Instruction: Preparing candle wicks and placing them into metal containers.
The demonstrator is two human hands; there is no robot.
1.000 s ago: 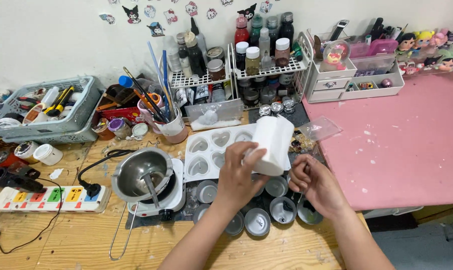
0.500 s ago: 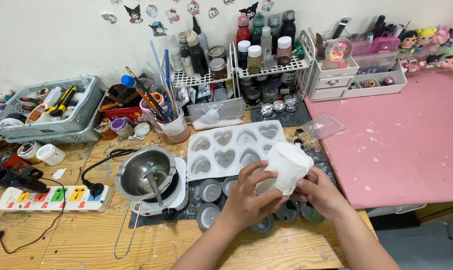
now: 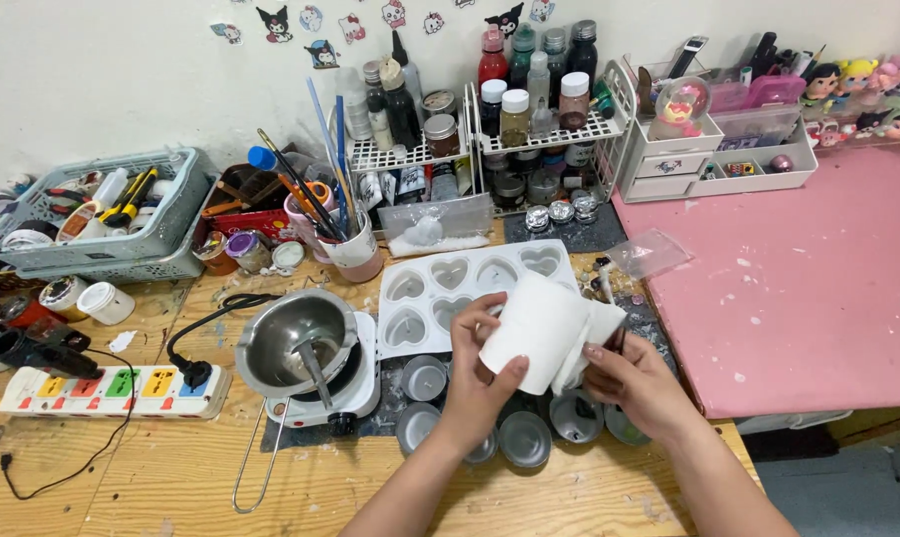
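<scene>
Here my left hand (image 3: 475, 383) wraps the soft white paper-towel roll (image 3: 541, 328) above the small round metal tins (image 3: 524, 438), while my right hand (image 3: 634, 383) pinches its loose sheet. It looks light and squashy, tearing easily, so I judge a gentle grip around the barrel suits it best.

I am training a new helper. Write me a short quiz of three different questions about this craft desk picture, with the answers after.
1. True or false: the left hand holds the white paper roll.
2. What shape are the cavities of the white mould? A) stars B) hearts C) circles
3. Fill in: the metal pot sits on a small white ____.

Key
1. True. The left hand grips the roll's side, and the right hand pinches the loose sheet at its end.
2. B, hearts.
3. Hot plate. It stands left of the mould, and round metal tins lie in front, under the hands.
</scene>
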